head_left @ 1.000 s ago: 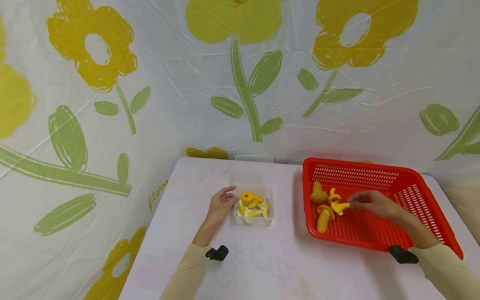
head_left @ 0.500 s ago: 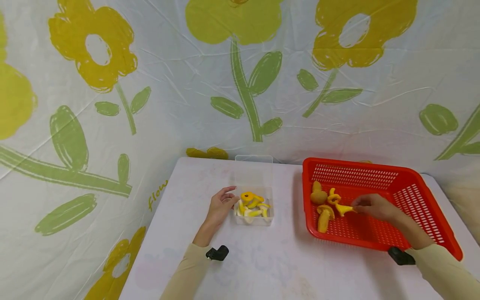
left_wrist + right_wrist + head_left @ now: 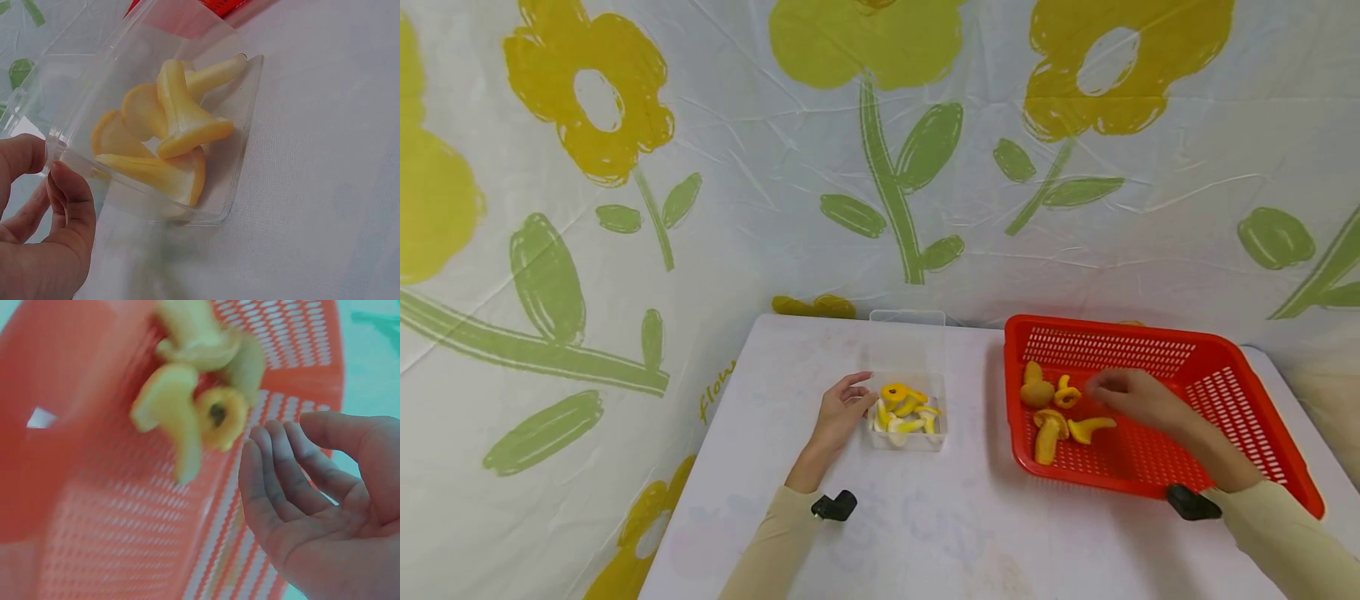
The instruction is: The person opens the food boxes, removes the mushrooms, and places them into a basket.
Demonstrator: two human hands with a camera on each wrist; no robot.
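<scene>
My left hand [image 3: 842,410] pinches the left rim of a clear plastic box [image 3: 215,215] between thumb and fingers. Inside lie several yellow mushrooms [image 3: 181,112] with pale stems, piled loosely. On the right, my right hand [image 3: 1138,396] hovers over a red basket [image 3: 1150,329], holding nothing, its fingers gently bent and thumb apart in the right wrist view. Below and left of its fingertips a yellow mushroom [image 3: 1090,429] lies on the basket floor. A smaller yellow mushroom [image 3: 222,419] with a dark spot in its cap is nearest the fingertips.
Two brownish mushrooms [image 3: 1037,388] sit against the basket's left wall. The box's clear lid [image 3: 907,342] stands raised at the back. A flower-printed cloth [image 3: 730,208] hangs behind the white table [image 3: 925,533], and the basket walls rise around the right hand.
My right hand has let go of the yellow mushroom, first drawn slightly right, and risen away from it. That mushroom now lies on the basket floor. The left hand and box have stayed put.
</scene>
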